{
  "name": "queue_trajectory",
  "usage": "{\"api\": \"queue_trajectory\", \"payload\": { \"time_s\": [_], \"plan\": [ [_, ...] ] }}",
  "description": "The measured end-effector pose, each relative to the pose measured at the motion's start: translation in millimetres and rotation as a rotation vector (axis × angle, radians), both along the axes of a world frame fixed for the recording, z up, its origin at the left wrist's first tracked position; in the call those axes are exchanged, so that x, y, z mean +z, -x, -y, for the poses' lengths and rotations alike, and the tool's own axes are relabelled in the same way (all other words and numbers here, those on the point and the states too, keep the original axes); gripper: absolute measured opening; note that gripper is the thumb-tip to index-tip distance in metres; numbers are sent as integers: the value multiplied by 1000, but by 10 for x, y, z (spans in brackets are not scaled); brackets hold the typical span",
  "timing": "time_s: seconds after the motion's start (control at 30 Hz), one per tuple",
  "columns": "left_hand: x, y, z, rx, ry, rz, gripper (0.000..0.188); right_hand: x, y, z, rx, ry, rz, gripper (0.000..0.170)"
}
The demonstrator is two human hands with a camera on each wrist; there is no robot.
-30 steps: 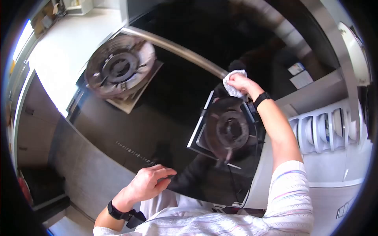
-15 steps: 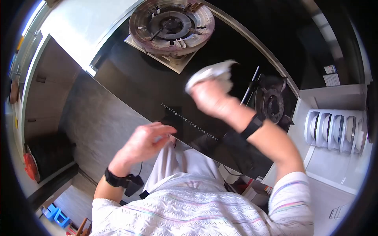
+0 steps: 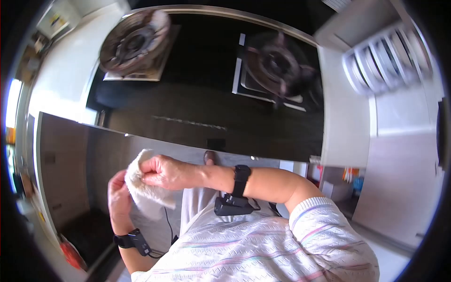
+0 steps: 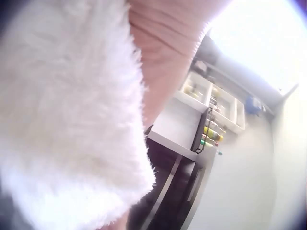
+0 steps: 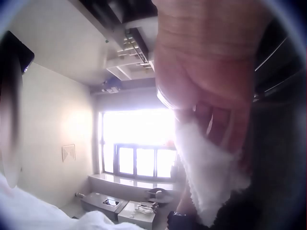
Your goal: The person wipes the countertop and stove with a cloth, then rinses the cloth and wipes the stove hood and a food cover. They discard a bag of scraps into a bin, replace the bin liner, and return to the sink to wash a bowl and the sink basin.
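A white fluffy cloth hangs between both hands in front of the counter edge. My right hand pinches its upper part, fingers curled into the fabric, as the right wrist view also shows. At the cloth's left edge my left hand grips it, its fingers partly hidden behind the fabric. In the left wrist view the cloth fills the left side, close to the camera and overlapping skin.
A black glass stove lies ahead, with a left burner and a right burner. White dish racks stand to the right. A cabinet door is swung out on the left. A bright window shows in the right wrist view.
My right hand has brought the cloth from beside the right burner, across the stove, to the left hand. The left hand has shifted left and now meets the cloth.
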State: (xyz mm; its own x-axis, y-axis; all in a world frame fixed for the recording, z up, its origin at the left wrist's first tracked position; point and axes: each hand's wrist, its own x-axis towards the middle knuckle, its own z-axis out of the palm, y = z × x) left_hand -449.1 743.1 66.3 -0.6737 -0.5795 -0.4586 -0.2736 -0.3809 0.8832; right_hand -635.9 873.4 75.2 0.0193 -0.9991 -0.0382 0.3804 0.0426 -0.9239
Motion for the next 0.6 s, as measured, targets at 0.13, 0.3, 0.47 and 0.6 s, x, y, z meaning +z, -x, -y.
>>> {"api": "queue_trajectory", "payload": {
  "time_s": [0.13,0.3,0.47,0.6],
  "plan": [
    [330,653,334,-124,606,-75,33,-46,207,-326,-326,-4,-107,23],
    [-333,1651,347,-173,1651,378,66,-175,527,-1259,-592,-325,-369,36],
    [-847,2201,-194,-250,1460,802,74,-277,333,-2913,-610,-596,-334,30],
    [-1003,2279,-489,-410,1527,840,67,-342,57,-4056,-847,-776,-72,28]
  ]
}}
